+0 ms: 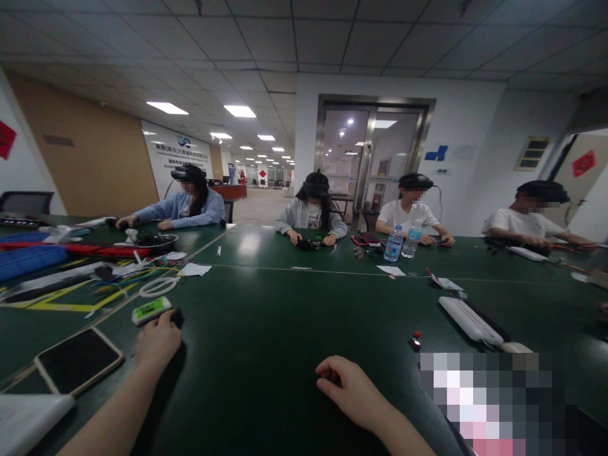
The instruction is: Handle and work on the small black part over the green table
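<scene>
My left hand (159, 341) rests on the green table at the left. Its fingers are closed on a small black object (177, 318), mostly hidden, whose kind I cannot make out. Just beyond that hand lies a white device with a bright green face (151, 310). To its left is a phone (80, 360) with a dark screen and pale frame. My right hand (350, 387) lies on its side at the front centre, fingers loosely curled, with a gap between thumb and forefinger and nothing visible in it. A small red-and-metal part (415, 341) sits to its right.
Cables (159, 287), a blue tray (31, 261) and paper (196, 270) spread over the left. Two water bottles (393, 244) stand near people seated opposite. A long white object (470, 320) lies right, behind a pixelated patch. A white box-like edge (33, 415) fills the near-left corner.
</scene>
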Demonstrator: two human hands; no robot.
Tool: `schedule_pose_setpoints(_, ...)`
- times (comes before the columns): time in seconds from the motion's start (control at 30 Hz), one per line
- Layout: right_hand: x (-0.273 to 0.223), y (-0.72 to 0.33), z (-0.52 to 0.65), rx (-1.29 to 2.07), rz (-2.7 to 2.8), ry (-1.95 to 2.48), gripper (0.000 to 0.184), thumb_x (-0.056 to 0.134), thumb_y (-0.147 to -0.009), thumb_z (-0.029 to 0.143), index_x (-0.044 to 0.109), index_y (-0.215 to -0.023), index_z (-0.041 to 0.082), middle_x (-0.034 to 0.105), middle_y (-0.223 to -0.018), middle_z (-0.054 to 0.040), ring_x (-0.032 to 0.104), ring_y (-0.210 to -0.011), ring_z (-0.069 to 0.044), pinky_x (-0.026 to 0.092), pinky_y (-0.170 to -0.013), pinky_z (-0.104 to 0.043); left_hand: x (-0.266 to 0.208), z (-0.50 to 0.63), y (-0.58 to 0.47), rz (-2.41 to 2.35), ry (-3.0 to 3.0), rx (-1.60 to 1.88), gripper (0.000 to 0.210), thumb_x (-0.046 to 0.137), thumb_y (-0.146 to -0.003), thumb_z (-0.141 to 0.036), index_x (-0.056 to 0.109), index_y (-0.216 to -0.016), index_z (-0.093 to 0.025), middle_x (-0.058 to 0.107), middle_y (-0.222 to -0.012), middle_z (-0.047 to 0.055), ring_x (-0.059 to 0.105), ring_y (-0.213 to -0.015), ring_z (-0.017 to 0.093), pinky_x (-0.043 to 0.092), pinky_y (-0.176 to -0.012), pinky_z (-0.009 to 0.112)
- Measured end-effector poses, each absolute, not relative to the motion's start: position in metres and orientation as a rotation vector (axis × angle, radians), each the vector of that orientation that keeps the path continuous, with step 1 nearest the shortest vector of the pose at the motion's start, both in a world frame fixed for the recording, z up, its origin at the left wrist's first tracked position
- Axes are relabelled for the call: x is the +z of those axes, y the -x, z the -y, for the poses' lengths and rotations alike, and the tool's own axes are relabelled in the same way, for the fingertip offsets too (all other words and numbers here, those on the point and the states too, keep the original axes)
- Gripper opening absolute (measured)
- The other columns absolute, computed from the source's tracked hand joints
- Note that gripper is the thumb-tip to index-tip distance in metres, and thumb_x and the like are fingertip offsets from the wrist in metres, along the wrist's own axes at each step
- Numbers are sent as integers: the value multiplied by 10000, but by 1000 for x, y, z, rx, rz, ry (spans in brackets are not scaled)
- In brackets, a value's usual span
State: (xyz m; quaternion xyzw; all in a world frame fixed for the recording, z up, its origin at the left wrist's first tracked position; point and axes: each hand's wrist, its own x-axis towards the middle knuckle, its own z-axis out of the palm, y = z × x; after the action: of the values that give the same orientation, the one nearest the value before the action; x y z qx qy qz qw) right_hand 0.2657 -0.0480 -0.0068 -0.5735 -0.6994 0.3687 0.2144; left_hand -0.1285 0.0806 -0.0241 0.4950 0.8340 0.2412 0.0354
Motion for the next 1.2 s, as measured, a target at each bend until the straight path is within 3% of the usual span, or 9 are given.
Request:
schedule_pose_setpoints(0.2, -12, -267, 47, 1012, 1925, 1583, 220, 545, -827, 327, 615, -1017, 242, 595, -953, -10, 572, -855, -162, 456, -724, -268, -13, -74, 120, -2595, -1524, 598, 481, 263, -874, -255, 449, -1302, -141, 512, -1222, 210, 509, -1114, 337, 412, -900, 408)
schedule_pose_setpoints(1.2, -10, -265, 47, 989, 1943, 1591, 217, 549, -821, 326, 626, -998, 228, 605, -920, -21, 570, -822, -158, 449, -702, -255, -15, -76, 118, -2635, -1482, 607, 474, 326, -845, -255, 489, -1280, -158, 519, -1252, 178, 510, -1109, 350, 433, -875, 427)
